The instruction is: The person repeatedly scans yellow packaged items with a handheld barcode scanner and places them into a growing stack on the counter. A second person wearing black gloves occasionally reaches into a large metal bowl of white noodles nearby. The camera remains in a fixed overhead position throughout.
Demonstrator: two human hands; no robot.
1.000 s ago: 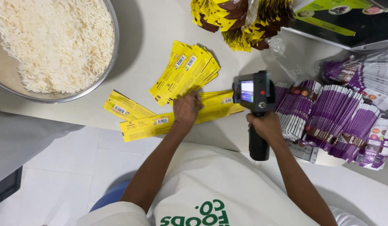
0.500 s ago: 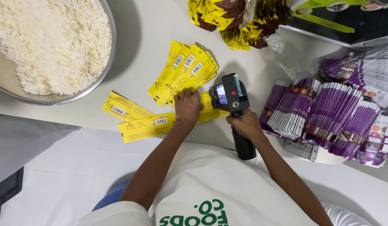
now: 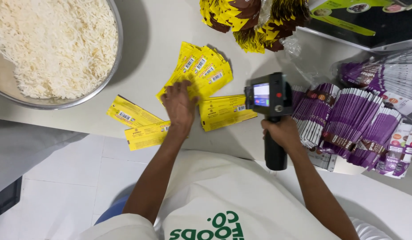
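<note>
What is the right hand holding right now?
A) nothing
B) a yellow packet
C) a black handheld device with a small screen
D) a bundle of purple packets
C: the right hand grips the handle of the black handheld device, its small screen facing up, beside the yellow packets.

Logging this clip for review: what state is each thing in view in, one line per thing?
Left hand: flat on the fanned yellow pouches.
Right hand: gripping the handheld printer, its screen lit.
Steel bowl: full of white rice.
Purple pouches: bundled in stacks, leaning.
Yellow-brown pouches: heaped, partly inside clear plastic.
</note>
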